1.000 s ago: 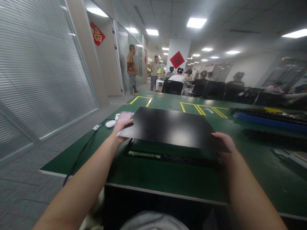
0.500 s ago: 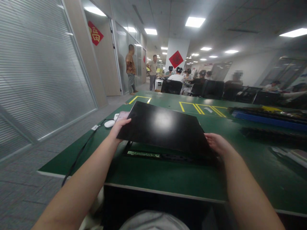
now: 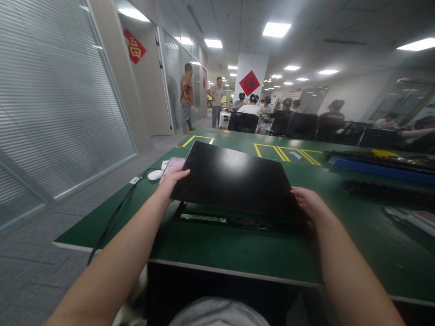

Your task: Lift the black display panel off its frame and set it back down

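Observation:
A flat black screen panel (image 3: 234, 181) is held tilted above the green table, with ceiling light glaring on its glossy face. My left hand (image 3: 172, 183) grips its left edge, the thumb on top and the fingers mostly hidden beneath. At the right edge, my right hand (image 3: 307, 203) is closed on the panel, with fingertips along the side. Under the panel's near edge lies a dark frame or strip bearing a green circuit board (image 3: 204, 218); the panel covers the rest of it.
Left of the panel are a phone (image 3: 172, 164), a white mouse-like object (image 3: 155, 175) and a black cable (image 3: 117, 213). At right, a blue tray (image 3: 377, 167) holds dark strips. Yellow tape (image 3: 283, 154) marks the green table (image 3: 238, 258). People stand and sit beyond it.
The panel has shifted slightly right and its far edge has risen a little. Both hands keep their hold, the left moving slightly right with it.

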`<state>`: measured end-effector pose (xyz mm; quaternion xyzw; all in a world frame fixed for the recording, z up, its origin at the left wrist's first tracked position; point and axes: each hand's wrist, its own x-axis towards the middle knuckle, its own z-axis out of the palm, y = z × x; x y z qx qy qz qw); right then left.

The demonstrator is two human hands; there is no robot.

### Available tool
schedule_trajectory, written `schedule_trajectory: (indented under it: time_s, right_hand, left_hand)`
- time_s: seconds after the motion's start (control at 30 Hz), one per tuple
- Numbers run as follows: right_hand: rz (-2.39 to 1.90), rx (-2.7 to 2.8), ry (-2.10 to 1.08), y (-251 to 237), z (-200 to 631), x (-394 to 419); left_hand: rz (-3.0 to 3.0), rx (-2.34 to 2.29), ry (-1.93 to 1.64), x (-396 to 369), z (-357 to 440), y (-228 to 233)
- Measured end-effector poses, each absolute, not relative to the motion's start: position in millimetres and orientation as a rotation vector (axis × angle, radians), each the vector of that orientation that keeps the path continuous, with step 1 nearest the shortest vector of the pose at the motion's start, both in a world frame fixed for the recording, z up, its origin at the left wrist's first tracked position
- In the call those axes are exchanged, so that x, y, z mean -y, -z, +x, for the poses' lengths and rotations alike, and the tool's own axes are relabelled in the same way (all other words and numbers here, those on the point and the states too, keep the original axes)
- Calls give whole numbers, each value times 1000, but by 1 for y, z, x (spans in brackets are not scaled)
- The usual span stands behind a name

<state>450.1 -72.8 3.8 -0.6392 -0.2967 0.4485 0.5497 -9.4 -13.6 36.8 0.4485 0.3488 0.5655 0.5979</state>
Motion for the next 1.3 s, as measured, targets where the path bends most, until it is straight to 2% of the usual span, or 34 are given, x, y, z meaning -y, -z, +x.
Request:
schedule_trajectory:
  time_s: [0.3, 0.77, 1.3]
  right_hand:
    - [-1422, 652, -969, -8, 442, 76]
    - [-1486, 575, -806, 9, 450, 63]
    - [-1517, 607, -823, 11, 453, 64]
  left_hand:
    - [1085, -737, -1217, 21, -1, -37]
    - [1024, -908, -1204, 5, 4, -10]
    - [1185, -980, -1145, 5, 4, -3]
